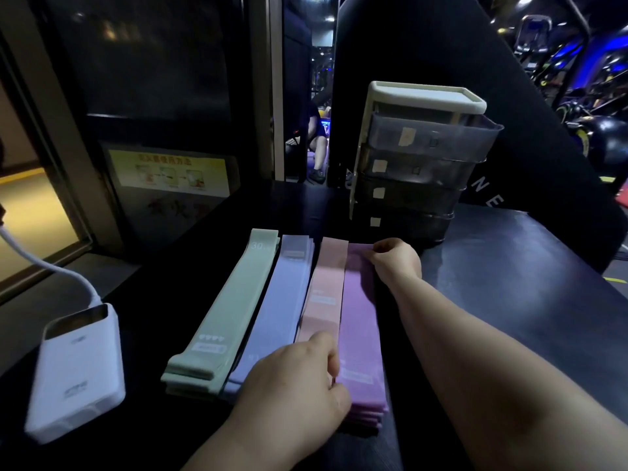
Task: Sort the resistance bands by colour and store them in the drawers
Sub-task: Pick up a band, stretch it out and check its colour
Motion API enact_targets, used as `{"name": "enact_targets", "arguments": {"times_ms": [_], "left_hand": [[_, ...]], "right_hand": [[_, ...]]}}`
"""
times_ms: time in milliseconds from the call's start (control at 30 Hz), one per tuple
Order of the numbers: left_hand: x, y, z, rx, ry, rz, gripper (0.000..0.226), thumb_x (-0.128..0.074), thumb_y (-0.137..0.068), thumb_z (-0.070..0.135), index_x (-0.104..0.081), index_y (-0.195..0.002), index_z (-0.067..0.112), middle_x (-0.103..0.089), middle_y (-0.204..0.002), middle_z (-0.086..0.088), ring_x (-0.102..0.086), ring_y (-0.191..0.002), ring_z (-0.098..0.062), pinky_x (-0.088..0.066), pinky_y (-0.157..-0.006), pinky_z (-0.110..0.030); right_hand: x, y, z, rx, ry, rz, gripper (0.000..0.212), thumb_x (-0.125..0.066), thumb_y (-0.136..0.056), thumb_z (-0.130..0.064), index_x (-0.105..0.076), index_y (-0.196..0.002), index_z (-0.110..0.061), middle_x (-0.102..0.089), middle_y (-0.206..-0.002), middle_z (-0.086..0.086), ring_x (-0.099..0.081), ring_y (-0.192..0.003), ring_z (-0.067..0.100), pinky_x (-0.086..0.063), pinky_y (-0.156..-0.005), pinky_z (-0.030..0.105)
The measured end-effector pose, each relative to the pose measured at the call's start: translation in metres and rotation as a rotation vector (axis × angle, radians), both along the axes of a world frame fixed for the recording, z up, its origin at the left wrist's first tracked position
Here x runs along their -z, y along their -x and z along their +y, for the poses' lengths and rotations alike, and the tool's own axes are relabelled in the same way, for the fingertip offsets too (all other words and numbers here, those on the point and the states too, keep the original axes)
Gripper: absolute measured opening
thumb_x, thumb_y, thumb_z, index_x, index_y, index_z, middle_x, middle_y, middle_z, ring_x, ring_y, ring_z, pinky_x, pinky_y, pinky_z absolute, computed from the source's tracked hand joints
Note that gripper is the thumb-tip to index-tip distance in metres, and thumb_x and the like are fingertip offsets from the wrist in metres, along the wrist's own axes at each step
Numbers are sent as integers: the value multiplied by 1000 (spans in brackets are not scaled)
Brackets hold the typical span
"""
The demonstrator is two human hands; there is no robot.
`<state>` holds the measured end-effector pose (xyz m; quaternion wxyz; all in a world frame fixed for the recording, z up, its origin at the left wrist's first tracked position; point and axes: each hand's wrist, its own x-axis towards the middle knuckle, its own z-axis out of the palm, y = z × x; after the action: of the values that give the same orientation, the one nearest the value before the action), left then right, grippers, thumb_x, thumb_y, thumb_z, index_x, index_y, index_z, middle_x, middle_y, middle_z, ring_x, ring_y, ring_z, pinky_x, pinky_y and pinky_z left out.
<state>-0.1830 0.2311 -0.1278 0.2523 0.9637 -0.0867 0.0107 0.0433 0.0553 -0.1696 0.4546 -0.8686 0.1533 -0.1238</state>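
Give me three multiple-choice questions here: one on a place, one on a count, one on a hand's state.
1. Where is the power bank? A left of the bands; B right of them; C on top of them.
2. How many colour piles? A two; B four; C six.
3. The right hand: A pinches the purple band's far end; B lies flat, empty; C is out of view.
Answers: A, it sits beside the green pile; B, green, blue, pink, purple; A, its fingers curl on that end.

Black table point(526, 283), perhaps gym machines point(533, 32) behind.
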Motion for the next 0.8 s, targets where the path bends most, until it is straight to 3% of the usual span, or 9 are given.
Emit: {"name": "enact_targets", "arguments": {"times_ms": [200,367,533,600,667,800], "left_hand": [[0,-3,-1,-31,-9,11,6,-48,-85,32,-45,-88,29,-63,-87,11,-56,-89,-9,-42,-71,-27],[0,-5,-2,-41,-8,6,7,-50,-86,34,-44,-86,29,-63,-85,11,-56,-86,-9,-39,-65,-26],[-2,-12,-5,-67,-13,37,14,-51,-88,42,-43,-85,30,-64,-81,10,-59,-83,-11,-43,-67,-28],[-3,-17,-6,-102,14,86,12,-52,-86,40,-45,-83,30,-67,-79,9,-66,-74,-10,-51,-70,-29],[-5,-22,-6,-141,76,139,12,-53,-88,37,-46,-81,30,-67,-75,8,-68,-60,-9,-51,-62,-27],[-10,-32,-7,-165,-45,83,19,-53,-90,41,-44,-79,29,-55,-80,14,-54,-80,-12,-37,-63,-27]], "right_hand": [[-4,4,-2,-31,22,-15,36,-72,-78,-29,-62,-112,-23,-66,-102,-1,-58,-82,16,-44,-75,25],[-4,12,-11,-123,73,-68,43,-70,-75,-19,-62,-117,-22,-57,-117,3,-53,-86,12,-37,-76,18],[0,23,-23,-205,177,-77,41,-80,-71,-29,-65,-109,-24,-57,-111,2,-57,-89,13,-40,-78,21],[-1,25,-27,-224,212,-66,37,-80,-71,-28,-67,-105,-22,-64,-107,2,-58,-88,13,-40,-75,21],[-2,27,-29,-248,223,-56,32,-79,-71,-25,-68,-101,-22,-68,-104,2,-60,-88,14,-40,-73,22],[1,33,-32,-269,241,-27,37,-81,-69,-30,-67,-103,-24,-66,-106,1,-61,-91,15,-39,-74,22]]}}
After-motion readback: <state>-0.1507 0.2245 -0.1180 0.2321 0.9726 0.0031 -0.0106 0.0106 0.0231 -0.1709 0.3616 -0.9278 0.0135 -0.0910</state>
